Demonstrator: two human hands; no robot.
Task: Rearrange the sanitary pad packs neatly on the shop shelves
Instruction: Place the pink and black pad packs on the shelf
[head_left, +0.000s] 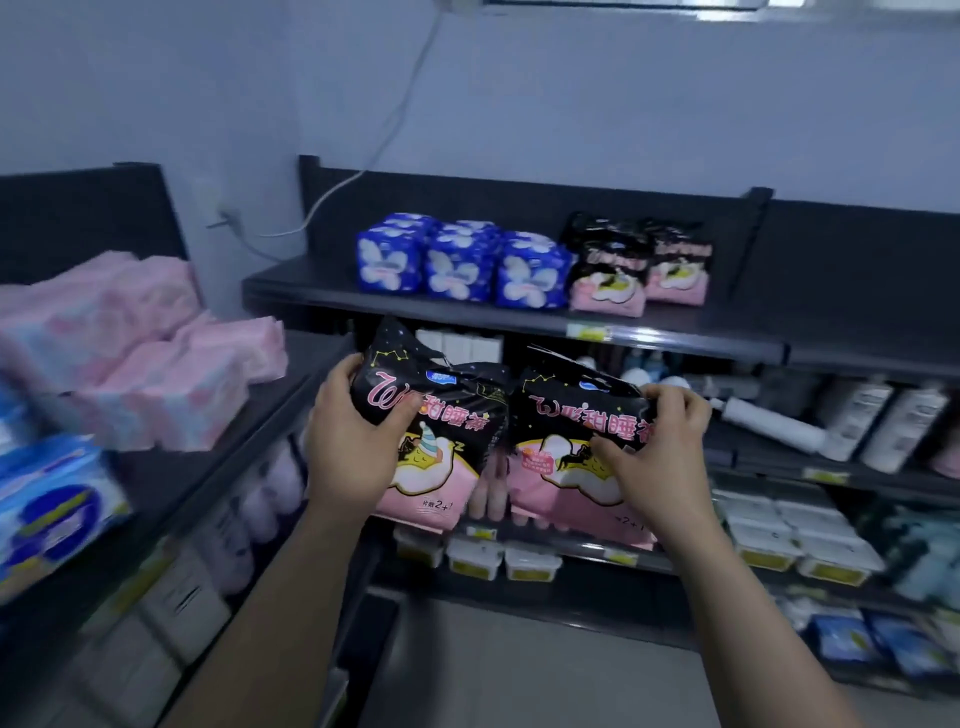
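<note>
I hold two black-and-pink pad packs side by side in front of the shelves. My left hand (358, 431) grips the left pack (441, 441) by its upper left edge. My right hand (654, 457) grips the right pack (566, 452) at its right side. Both packs hang below the top shelf (519, 319). On that shelf stand three blue pad packs (457, 265) in a row, and to their right two more black-and-pink packs (639, 270).
A second shelf unit at the left carries pink pad packs (150, 358) and blue-and-white packs (47, 509). Lower shelves at the right hold white bottles (883, 421) and white tubs (800, 540). A white cable (395, 124) runs down the wall to a socket.
</note>
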